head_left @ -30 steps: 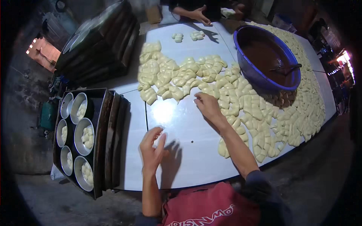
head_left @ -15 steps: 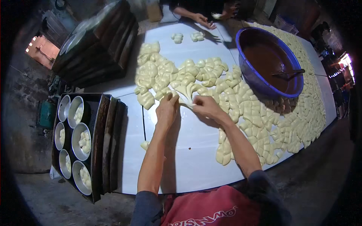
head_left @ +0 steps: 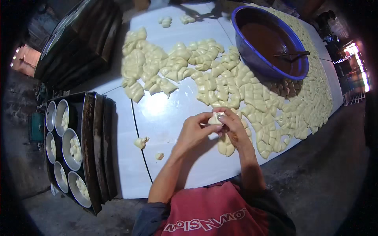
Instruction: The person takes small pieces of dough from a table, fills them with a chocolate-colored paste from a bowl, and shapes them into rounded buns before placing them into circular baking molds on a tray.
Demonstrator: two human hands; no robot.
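Both my hands meet over the table, pinching a small piece of pale dough between them. My left hand grips it from the left with thumb and fingers. My right hand closes on its other side, the thumb on top. Much of the piece is covered by my fingers. Just beyond and to the right spreads a broad sheet of dough pieces, pressed close together. Left of my hands, a small dough lump and a smaller scrap lie apart on the white tabletop.
A blue tub of brown filling with a spoon stands at the far right. Round tins holding dough pieces sit in a dark tray on the left. Stacked dark trays rise behind them. Two dough clusters lie at the far edge.
My hands have drawn nearer and to the right, off the dough sheet, with a piece between them. The view has shifted, and the other person's hands at the far side are out of sight.
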